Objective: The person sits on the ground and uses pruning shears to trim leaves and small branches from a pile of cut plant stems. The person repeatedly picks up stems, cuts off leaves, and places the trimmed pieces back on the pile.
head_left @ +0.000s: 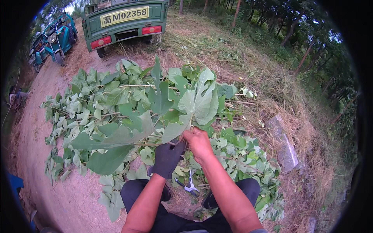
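Observation:
My left hand (167, 158), in a black glove, grips the stems of a bunch of large lobed green leaves (163, 112) just below the blades. My bare right hand (198, 142) closes on the same stems right beside it, thumb side toward the glove. The bunch fans upward and to the left in front of me. Pruning shears (190, 185) with pale handles lie on the ground between my knees, below both hands.
A long heap of cut leafy branches (89, 105) covers the dirt ahead and to the left, more at right (248, 155). A green three-wheeled cart (124, 21) is parked beyond, a blue vehicle (58, 37) far left. Dry grass and trees at right.

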